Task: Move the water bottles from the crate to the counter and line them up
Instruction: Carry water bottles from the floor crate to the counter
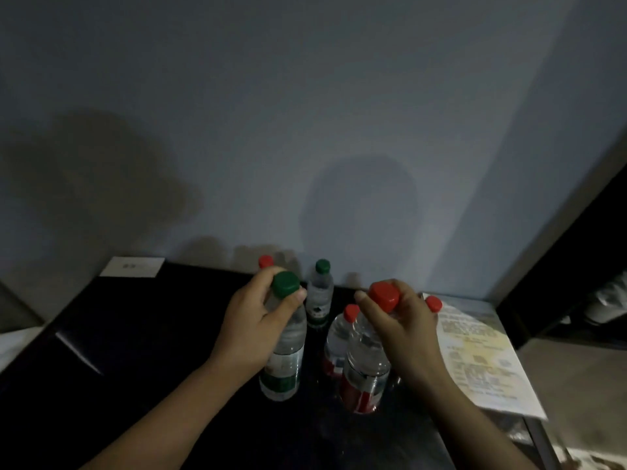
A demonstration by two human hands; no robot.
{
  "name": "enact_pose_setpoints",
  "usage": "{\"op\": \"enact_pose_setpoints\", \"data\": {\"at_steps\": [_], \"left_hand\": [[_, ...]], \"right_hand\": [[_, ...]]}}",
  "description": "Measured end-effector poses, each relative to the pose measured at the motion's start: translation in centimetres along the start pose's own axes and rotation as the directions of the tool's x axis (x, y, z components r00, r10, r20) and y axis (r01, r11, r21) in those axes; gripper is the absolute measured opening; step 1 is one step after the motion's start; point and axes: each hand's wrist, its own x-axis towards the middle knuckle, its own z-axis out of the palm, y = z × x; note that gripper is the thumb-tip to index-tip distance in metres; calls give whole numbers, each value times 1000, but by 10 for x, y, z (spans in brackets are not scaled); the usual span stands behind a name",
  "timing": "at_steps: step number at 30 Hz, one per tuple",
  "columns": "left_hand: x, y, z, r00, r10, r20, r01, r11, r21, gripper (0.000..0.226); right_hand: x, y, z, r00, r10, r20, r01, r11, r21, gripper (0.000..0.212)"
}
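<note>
left hand: i saw the left hand curled round the neck of a green-capped bottle, thumb and fingers pinching just under the cap.
right hand: the right hand gripped a red-capped bottle the same way, fingers wrapped round the neck below the cap.
held bottles: both were upright and clear, one with a green label low on its body, the other with a red one. i could not tell whether their bases touched the counter or hung just above it.
between the hands: a middle red-capped bottle stood upright just beside the one in the right hand, on its far side. farther out, a far green-capped bottle stood upright, nearer the left thumb.
beyond the left hand: a red cap showed over the knuckles; the bottle under it was hidden from me.
beyond the right hand: a second red cap peeked out past the fingers, its bottle hidden too.
outside the right hand: a printed sheet lay flat beside the wrist, its print too blurred for me to read.
far outside the left hand: a white card lay at the counter's back edge, against the wall.
light: dim; the counter looked black and glossy to me.
</note>
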Motion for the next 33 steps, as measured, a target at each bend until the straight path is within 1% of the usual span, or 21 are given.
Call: {"op": "enact_pose_setpoints", "data": {"at_steps": [3,6,11,18,22,25,30,33], "left_hand": [[-5,-27,16,996,-38,76,36,999,29,9],[-8,-50,31,990,-94,108,86,994,72,10],[-13,-80,52,973,-193,123,179,977,120,12],[-14,-97,70,966,-240,99,222,961,164,16],[-17,-105,69,954,-277,114,258,953,160,20],[-18,-107,65,951,-283,122,260,950,176,26],[-13,-107,63,945,-268,186,224,948,226,19],[-10,-105,60,946,-245,214,184,946,268,15]], "right_hand": [[-2,26,0,999,54,3,-54,998,-13,21],[-5,49,1,993,119,25,-119,993,-12,16],[-7,92,1,978,209,4,-209,978,-19,12],[-11,122,-2,970,244,-7,-244,969,-34,12],[-20,139,-6,953,303,5,-303,953,-16,13],[-25,146,-9,947,320,-6,-320,947,-10,13],[-28,146,-7,954,297,-28,-299,950,-93,16],[-30,143,-5,940,335,-59,-340,932,-123,20]]}}
